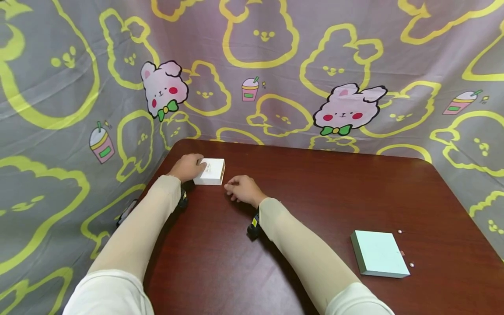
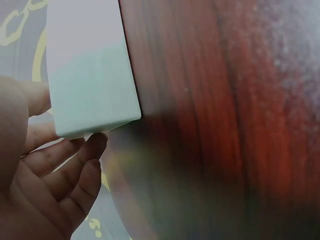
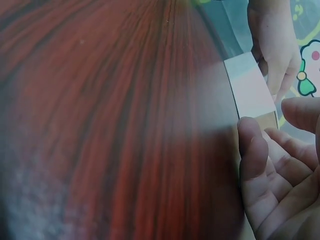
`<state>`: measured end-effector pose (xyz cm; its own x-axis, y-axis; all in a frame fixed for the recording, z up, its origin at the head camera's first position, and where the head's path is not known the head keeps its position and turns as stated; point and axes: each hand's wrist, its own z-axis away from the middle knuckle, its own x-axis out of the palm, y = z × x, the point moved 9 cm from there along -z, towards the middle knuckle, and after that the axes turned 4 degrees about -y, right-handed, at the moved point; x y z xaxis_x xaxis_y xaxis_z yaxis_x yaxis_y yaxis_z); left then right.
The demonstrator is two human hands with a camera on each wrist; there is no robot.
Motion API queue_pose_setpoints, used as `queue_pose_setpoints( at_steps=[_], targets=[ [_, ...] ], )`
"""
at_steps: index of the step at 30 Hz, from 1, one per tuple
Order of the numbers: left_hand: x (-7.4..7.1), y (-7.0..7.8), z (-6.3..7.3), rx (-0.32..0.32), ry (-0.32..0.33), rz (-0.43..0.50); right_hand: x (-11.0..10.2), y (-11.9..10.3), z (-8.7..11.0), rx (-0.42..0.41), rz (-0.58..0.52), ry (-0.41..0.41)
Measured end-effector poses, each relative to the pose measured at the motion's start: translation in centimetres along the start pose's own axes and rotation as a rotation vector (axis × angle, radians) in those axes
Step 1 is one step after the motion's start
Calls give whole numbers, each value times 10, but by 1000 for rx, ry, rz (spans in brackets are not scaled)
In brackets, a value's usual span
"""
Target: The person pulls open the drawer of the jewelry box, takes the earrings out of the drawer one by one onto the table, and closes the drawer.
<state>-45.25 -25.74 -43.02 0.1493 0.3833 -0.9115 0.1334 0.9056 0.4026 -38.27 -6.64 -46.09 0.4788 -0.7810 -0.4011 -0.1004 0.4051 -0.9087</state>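
Near the table's far left corner lies a small white box (image 1: 210, 172) with faint print on its lid. My left hand (image 1: 187, 167) holds it by its left side, thumb over the top; in the left wrist view the fingers (image 2: 77, 170) bend around the box's end. Close to the box's right side is my right hand (image 1: 245, 190), its fingers loosely bent and nothing seen between them. The right wrist view shows those fingers (image 3: 254, 155) by the box's brownish end (image 3: 267, 120); whether they touch it I cannot tell.
A pale green box (image 1: 379, 253) lies on the right part of the dark red-brown table (image 1: 315, 188). Beside it are two small white bead-like items, one a white bead (image 1: 411, 265), and a small pinkish tab (image 1: 402, 253). A patterned curtain (image 1: 283, 78) hangs behind the table and to both sides.
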Motion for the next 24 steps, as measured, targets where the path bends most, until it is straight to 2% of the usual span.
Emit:
queue_pose_setpoints(
  at_steps=[6, 14, 24],
  targets=[
    [1, 5, 5, 7, -14, 8, -2, -3, 2, 12, -13, 29],
    [6, 22, 12, 57, -53, 9, -7, 0, 2, 53, 21, 87],
    [6, 34, 16, 69, -51, 5, -7, 1, 4, 57, -1, 88]
  ],
)
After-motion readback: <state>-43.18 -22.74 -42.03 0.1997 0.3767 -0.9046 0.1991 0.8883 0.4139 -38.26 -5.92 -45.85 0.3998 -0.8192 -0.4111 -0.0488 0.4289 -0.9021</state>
